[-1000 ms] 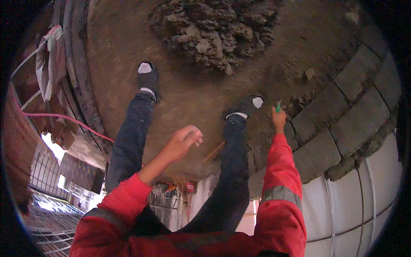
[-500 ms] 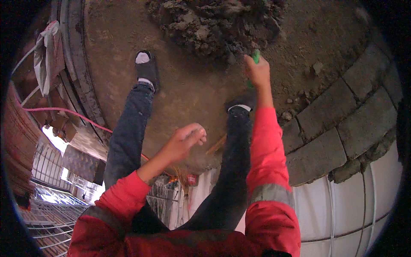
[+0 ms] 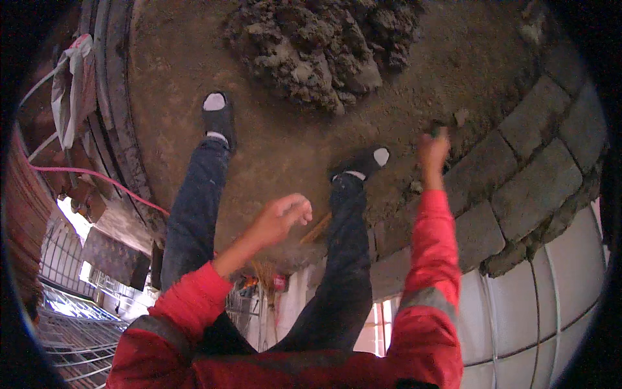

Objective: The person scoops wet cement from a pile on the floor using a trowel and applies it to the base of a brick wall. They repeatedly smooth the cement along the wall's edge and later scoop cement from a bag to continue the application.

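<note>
My right hand [image 3: 433, 154] is closed round the green handle of a trowel [image 3: 438, 131], out over the ground beside the block wall [image 3: 534, 172]. Motion blurs the hand, and the blade cannot be made out. My left hand [image 3: 283, 216] hangs in the air above the space between my legs, its fingers loosely curled and nothing visible in them. Ahead of my feet lies a heap of wet, lumpy mortar [image 3: 317, 61] on the brown ground [image 3: 278, 149].
Grey blocks with mortar joints curve along the right side, above white panels [image 3: 512, 318] crossed by bars. A pink hose [image 3: 100, 172] and a pale sack [image 3: 72, 91] are at the left. Metal mesh [image 3: 74, 330] fills the lower left. A broom [image 3: 267, 285] stands behind my legs.
My right hand has moved with the trowel from the edge of the mortar heap, right and nearer to me, toward the blocks. The left hand has hardly moved. My view has shifted slightly.
</note>
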Available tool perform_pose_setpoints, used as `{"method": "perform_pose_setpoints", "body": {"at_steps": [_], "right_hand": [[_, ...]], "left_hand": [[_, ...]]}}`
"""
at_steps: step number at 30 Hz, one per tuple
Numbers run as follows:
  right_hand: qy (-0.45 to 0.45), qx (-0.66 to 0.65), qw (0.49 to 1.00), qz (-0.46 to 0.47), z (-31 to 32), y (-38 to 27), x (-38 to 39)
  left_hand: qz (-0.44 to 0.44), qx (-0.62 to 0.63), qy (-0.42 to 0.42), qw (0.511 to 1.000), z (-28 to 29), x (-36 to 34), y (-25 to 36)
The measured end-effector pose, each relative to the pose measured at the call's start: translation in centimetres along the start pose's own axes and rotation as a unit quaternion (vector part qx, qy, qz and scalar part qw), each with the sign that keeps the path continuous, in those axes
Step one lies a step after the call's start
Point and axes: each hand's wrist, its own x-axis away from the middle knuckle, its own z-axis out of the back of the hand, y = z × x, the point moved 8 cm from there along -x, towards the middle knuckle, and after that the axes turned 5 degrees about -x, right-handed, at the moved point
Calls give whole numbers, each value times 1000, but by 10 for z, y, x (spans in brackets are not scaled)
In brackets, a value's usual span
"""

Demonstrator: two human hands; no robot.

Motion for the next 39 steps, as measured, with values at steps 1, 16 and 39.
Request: {"method": "perform_pose_setpoints", "body": {"at_steps": [1, 16, 39], "right_hand": [[117, 138, 983, 44, 53, 39, -33], [-116, -68, 983, 128, -81, -78, -92], [-118, -212, 965, -97, -151, -59, 1]], "left_hand": [[-17, -4, -24, 1000, -8, -3, 15], [-52, 28, -14, 998, -4, 5, 29], [-49, 30, -40, 998, 1, 6, 12]]}}
